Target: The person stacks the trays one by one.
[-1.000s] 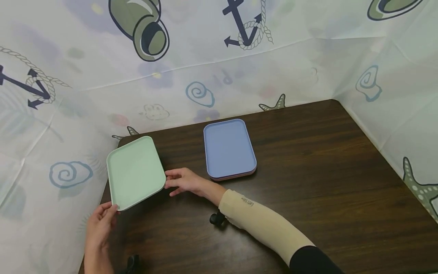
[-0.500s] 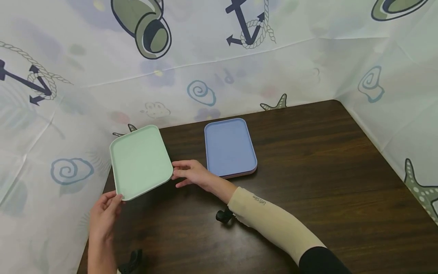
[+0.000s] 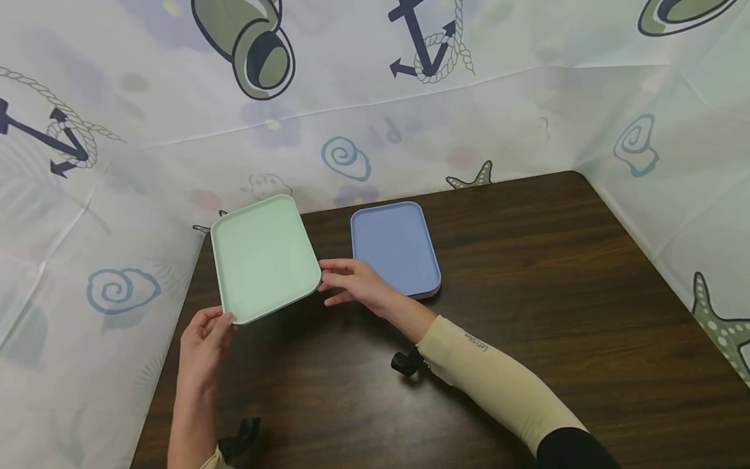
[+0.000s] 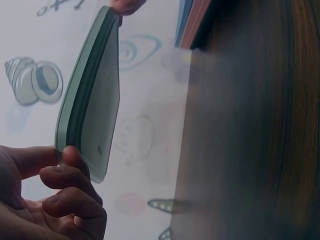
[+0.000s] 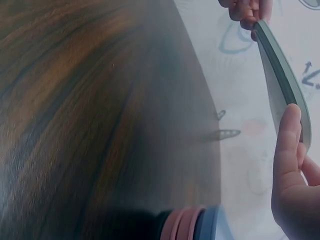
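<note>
A light green rectangular tray (image 3: 266, 257) is held up off the table, its shallow inside facing the head camera. At its near left corner, my left hand (image 3: 204, 342) pinches the rim between thumb and curled fingers. My right hand (image 3: 366, 286) holds the tray's right edge near the lower corner, with fingers on both sides of the rim in the right wrist view. Just right of the green tray, a blue tray (image 3: 394, 244) tops a stack. Pink edges (image 5: 185, 225) show beneath it in the right wrist view. My right hand and forearm cover the stack's near left corner.
The dark wooden table (image 3: 545, 273) extends right and toward me. A printed cloth (image 3: 504, 111) hangs behind it and along both sides. Black wrist-camera mounts (image 3: 405, 363) jut out below each forearm.
Both hands have carried the green tray to the right and farther back, close to the stack. The stack has stayed in place, and my right arm now overlaps its near corner.
</note>
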`<state>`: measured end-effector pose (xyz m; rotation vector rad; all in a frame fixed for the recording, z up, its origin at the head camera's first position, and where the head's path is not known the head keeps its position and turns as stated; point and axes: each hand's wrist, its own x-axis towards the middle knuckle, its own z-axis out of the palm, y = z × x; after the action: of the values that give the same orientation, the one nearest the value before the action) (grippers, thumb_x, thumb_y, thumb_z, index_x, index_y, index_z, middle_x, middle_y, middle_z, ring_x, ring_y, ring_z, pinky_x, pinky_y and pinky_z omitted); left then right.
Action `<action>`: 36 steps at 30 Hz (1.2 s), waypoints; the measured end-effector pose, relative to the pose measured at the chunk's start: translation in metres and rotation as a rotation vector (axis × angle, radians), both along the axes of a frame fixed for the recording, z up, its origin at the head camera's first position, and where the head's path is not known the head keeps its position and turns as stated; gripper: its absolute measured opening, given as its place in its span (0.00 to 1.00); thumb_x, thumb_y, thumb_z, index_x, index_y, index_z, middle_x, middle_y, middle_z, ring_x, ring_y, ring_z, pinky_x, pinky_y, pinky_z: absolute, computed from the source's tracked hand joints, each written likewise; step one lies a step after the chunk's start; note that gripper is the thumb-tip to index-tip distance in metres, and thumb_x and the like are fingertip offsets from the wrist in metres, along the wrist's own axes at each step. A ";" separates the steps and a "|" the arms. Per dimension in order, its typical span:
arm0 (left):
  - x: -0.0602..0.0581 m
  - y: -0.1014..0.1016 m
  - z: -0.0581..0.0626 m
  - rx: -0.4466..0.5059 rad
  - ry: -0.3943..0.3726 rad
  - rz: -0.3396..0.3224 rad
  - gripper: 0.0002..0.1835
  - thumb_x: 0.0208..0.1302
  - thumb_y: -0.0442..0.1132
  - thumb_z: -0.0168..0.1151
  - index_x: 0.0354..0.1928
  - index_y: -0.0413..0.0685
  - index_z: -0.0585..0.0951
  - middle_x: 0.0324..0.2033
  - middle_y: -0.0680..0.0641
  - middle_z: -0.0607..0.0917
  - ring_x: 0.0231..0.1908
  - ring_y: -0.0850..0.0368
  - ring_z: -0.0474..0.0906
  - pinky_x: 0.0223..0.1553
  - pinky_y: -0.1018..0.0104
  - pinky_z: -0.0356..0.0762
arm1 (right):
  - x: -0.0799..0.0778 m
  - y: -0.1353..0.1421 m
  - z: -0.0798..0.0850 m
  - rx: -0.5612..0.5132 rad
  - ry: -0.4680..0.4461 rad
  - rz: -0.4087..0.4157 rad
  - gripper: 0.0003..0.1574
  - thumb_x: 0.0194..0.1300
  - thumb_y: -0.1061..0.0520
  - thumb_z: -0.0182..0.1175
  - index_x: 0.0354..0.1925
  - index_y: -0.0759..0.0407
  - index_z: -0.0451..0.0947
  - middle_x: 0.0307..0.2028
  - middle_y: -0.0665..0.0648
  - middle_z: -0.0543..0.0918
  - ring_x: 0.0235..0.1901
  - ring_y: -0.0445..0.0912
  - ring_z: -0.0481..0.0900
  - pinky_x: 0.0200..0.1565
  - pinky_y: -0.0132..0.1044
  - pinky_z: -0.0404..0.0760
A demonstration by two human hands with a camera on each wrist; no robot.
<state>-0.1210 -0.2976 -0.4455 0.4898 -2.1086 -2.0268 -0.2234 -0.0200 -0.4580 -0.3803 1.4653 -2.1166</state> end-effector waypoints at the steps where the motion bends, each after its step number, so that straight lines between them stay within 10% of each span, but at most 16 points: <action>1: -0.001 0.003 0.001 -0.005 0.004 -0.006 0.09 0.70 0.36 0.60 0.46 0.40 0.73 0.22 0.55 0.81 0.19 0.62 0.64 0.21 0.65 0.53 | 0.000 0.003 0.001 0.004 0.004 -0.007 0.27 0.71 0.65 0.55 0.66 0.68 0.68 0.51 0.64 0.79 0.43 0.49 0.80 0.42 0.47 0.83; 36: -0.031 0.082 -0.006 -0.114 0.056 -0.280 0.13 0.71 0.35 0.58 0.50 0.34 0.69 0.28 0.46 0.81 0.20 0.61 0.65 0.23 0.70 0.62 | 0.001 0.101 -0.006 0.147 0.037 -0.203 0.24 0.70 0.60 0.59 0.60 0.70 0.73 0.46 0.60 0.83 0.39 0.49 0.83 0.39 0.44 0.84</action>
<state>-0.1518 -0.2157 -0.4514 0.1233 -2.3528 -2.0135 -0.2227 0.0806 -0.4636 -0.2247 1.7325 -2.1479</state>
